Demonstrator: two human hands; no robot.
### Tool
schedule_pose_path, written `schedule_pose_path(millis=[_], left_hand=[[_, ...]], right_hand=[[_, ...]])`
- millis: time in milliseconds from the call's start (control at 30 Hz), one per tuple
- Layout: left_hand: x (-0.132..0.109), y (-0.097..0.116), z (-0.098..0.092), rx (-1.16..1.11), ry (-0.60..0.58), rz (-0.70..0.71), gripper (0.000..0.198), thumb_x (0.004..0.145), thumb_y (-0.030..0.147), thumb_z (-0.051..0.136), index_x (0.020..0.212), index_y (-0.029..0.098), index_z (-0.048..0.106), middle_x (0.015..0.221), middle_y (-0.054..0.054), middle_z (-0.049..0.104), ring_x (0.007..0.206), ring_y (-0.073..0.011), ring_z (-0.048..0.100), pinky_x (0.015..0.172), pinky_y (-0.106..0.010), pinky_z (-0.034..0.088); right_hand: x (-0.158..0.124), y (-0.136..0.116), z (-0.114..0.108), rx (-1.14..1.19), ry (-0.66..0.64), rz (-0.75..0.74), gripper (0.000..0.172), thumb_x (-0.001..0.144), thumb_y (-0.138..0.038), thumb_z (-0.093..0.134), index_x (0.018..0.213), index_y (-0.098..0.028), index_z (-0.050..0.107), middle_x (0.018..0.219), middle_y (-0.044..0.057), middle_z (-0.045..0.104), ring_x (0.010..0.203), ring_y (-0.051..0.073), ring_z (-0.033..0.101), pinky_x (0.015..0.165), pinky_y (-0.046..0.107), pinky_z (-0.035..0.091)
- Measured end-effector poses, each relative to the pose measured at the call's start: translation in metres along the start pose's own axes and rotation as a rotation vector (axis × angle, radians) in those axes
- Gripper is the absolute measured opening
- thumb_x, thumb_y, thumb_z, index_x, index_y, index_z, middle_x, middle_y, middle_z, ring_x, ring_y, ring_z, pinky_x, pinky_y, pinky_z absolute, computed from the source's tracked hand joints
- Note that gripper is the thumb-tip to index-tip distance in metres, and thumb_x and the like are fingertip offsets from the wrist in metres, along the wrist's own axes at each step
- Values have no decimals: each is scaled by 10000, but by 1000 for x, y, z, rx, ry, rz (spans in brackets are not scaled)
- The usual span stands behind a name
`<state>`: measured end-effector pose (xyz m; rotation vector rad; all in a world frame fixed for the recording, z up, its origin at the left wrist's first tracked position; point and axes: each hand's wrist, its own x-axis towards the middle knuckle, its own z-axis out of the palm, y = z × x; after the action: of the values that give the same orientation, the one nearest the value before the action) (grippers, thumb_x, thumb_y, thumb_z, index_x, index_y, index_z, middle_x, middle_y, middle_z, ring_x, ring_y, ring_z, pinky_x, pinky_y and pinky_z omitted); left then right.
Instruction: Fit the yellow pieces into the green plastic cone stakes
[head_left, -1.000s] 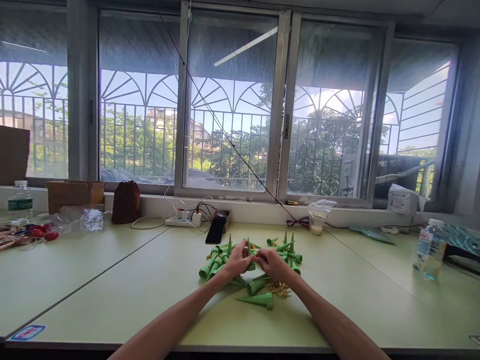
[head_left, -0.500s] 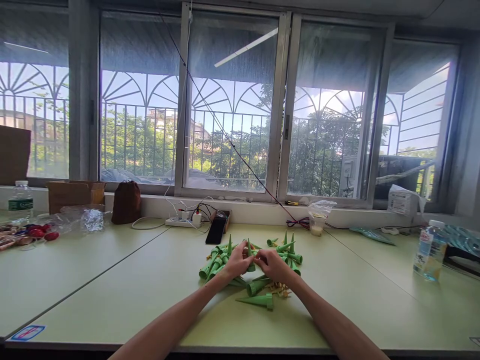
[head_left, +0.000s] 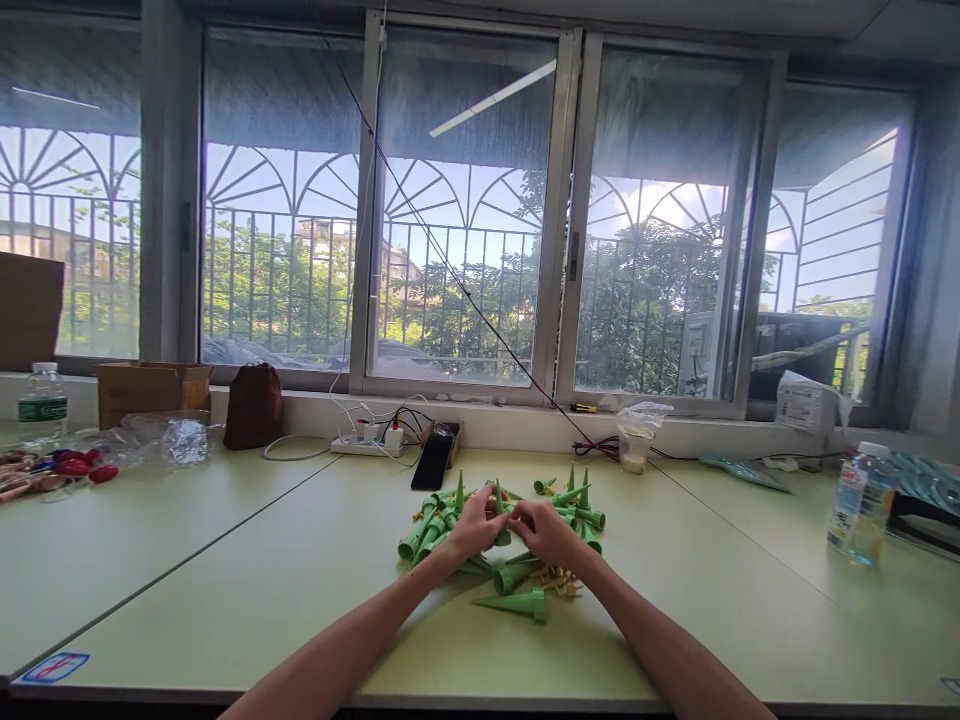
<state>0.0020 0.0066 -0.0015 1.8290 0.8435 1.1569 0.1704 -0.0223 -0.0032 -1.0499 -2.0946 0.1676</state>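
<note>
My left hand is wrapped round a green plastic watering spike, whose pointed tip stands upward. Beside it, my right hand is closed in a pinch against the spike's side; what its fingertips hold is too small to make out. More green spikes lie heaped to the left and to the right, some upright, some on their sides. Nearer to me are a spike with a wide open end and one lying with its tip to the left. Small yellowish pieces are scattered by my right wrist.
Behind the heap lie a black phone and a white power strip with cables. A brown pouch and a cardboard box stand at the back left. A labelled bottle stands at the right, and a clear cup near the window.
Hardly anything differs. Both hands stay together at the same spike, with only a slight shift of the right fingers; the view has tilted very slightly.
</note>
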Motion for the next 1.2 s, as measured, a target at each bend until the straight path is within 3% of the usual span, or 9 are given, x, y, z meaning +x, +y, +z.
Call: schedule_pose_path(millis=[367,667,1200], left_hand=[[-1,2,2,40,25,16,225,697,239,631,881,181,515,599,54,529,494,-81,493,465,-178,368],[-2,6,3,65,18,16,194,704,198,593,869,181,494,589,69,517,415,-41,397,415,-160,293],[0,4,3,65,10,23,202,697,210,595,864,183,484,580,62,523,435,-51,410,429,-164,290]], right_hand=[[-1,-4,-1,26,-3,15,174,862,-205,548,709,-144,605,564,-16,526,534,105,435,518,211,286],[0,-3,-1,27,1,3,186,866,-213,538,708,-145,610,580,-11,543,536,101,421,522,212,288],[0,1,1,-9,12,-13,192,880,-224,542,726,-143,624,629,11,601,569,114,468,548,220,320]])
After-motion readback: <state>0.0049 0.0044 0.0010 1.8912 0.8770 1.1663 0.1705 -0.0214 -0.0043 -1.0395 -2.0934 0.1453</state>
